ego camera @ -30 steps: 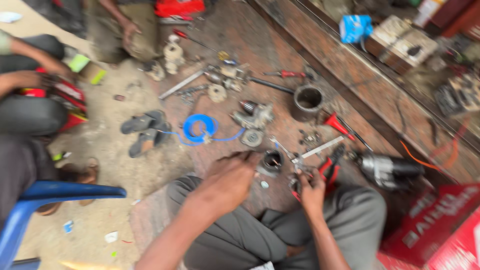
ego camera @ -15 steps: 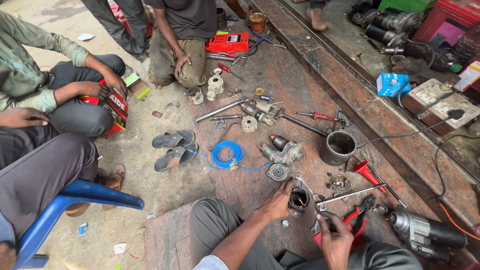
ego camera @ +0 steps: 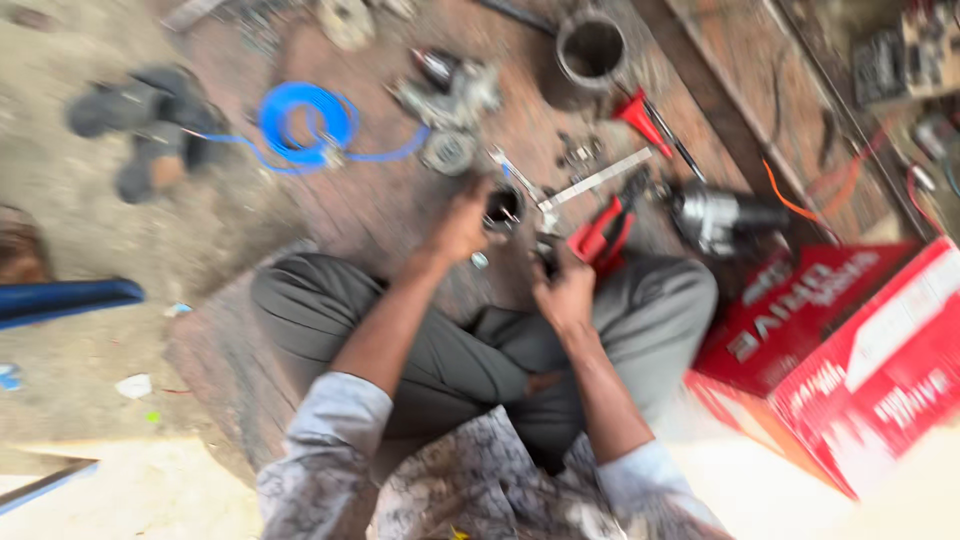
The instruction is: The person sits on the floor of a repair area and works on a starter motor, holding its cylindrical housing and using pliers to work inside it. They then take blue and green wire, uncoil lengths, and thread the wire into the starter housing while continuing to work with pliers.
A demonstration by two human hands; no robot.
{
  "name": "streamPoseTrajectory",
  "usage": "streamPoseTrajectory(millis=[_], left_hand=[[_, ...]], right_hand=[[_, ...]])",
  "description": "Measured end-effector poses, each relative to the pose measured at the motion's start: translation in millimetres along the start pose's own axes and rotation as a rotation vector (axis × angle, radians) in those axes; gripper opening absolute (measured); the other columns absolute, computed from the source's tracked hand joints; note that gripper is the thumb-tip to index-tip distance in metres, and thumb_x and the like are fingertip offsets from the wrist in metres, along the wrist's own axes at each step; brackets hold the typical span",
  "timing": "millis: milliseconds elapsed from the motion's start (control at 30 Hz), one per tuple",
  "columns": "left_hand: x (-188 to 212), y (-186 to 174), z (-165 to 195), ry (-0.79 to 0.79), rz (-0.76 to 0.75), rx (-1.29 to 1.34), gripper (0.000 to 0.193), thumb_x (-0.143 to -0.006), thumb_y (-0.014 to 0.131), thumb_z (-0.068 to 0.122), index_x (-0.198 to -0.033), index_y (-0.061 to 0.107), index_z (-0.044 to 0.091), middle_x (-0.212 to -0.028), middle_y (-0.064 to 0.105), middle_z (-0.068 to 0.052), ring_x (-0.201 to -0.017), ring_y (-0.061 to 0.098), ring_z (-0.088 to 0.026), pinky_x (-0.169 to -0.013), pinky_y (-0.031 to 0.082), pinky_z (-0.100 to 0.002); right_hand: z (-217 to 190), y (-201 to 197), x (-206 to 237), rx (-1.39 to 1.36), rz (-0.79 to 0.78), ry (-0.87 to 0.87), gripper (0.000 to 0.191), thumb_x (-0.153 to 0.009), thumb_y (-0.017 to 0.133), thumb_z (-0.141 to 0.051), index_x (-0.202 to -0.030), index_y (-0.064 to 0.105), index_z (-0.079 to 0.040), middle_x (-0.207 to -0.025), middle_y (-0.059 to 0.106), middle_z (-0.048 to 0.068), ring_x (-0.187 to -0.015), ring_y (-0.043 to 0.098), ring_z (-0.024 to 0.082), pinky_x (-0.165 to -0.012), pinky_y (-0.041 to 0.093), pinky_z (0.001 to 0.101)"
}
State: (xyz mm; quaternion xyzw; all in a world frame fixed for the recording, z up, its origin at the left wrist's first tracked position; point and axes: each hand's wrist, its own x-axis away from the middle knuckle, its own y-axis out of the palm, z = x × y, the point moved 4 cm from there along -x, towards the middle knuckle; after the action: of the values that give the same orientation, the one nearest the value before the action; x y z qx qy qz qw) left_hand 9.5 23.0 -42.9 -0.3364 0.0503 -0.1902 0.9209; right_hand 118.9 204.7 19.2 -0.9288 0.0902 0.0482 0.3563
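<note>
Shifted nearer: left hand (ego camera: 462,222) grips a black cylinder (ego camera: 502,208); right hand (ego camera: 565,290) grasps red pliers (ego camera: 603,232); red boxes (ego camera: 850,350) at 4 o'clock.

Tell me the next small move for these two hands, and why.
Probably steady the dark round part with the left hand and bring the right hand over to it: the left already grips it on the floor, while the right sits beside the red pliers, its grasp too blurred to tell.
</note>
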Motion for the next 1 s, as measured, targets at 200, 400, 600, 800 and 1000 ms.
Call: streamPoseTrajectory(millis=[200, 400, 600, 800, 1000], left_hand=[[9.6, -27.0, 30.7, -0.029, -0.018, -0.005, 0.098, -0.069, 0.093, 0.016, -0.149, 0.038, 0.007, -0.144, 0.054, -0.02, -0.127, 0.056, -0.044, -0.104, 0.049, -0.05], [9.9, -33.0, 38.2, -0.098, -0.066, -0.014, 0.098, -0.071, 0.091, 0.016, -0.151, 0.036, 0.009, -0.148, 0.051, -0.019, -0.127, 0.056, -0.043, -0.103, 0.05, -0.05], [10.0, -26.5, 27.0, -0.084, -0.02, -0.015, 0.098, -0.069, 0.093, 0.016, -0.15, 0.038, 0.01, -0.146, 0.053, -0.021, -0.13, 0.054, -0.043, -0.105, 0.049, -0.049], [13.0, -35.1, 34.3, -0.065, -0.022, -0.071, 0.099, -0.069, 0.093, 0.019, -0.15, 0.037, 0.008, -0.145, 0.052, -0.022, -0.13, 0.054, -0.043, -0.106, 0.049, -0.049], [39.1, -83.8, 53.3, -0.037, 0.022, -0.005, 0.075, -0.075, 0.091, 0.022, -0.137, 0.054, 0.002, -0.127, 0.065, -0.022, -0.117, 0.065, -0.041, -0.099, 0.052, -0.048]], right_hand=[[-7.3, 10.9, -1.6, 0.116, -0.101, -0.069, 0.023, -0.079, 0.075, -0.008, -0.099, 0.066, -0.005, -0.073, 0.068, 0.016, -0.061, 0.069, 0.032, -0.059, 0.054, 0.0423], [-10.7, 20.2, -5.8, 0.191, -0.115, -0.118, 0.024, -0.079, 0.077, -0.008, -0.1, 0.064, -0.005, -0.082, 0.07, 0.017, -0.074, 0.07, 0.039, -0.065, 0.054, 0.0478], [-10.8, 27.1, -4.6, 0.156, -0.075, -0.093, 0.025, -0.08, 0.075, -0.007, -0.104, 0.066, -0.005, -0.088, 0.071, 0.018, -0.078, 0.07, 0.04, -0.066, 0.054, 0.0483], [-5.7, 20.7, 10.0, 0.059, -0.108, -0.006, 0.018, -0.078, 0.073, -0.006, -0.096, 0.07, -0.003, -0.07, 0.068, 0.016, -0.059, 0.069, 0.028, -0.059, 0.055, 0.0407], [-11.8, 10.8, 7.0, -0.095, -0.237, 0.046, 0.018, -0.088, 0.078, -0.009, -0.103, 0.073, 0.0, -0.081, 0.073, 0.013, -0.067, 0.066, 0.023, -0.059, 0.05, 0.0329]])
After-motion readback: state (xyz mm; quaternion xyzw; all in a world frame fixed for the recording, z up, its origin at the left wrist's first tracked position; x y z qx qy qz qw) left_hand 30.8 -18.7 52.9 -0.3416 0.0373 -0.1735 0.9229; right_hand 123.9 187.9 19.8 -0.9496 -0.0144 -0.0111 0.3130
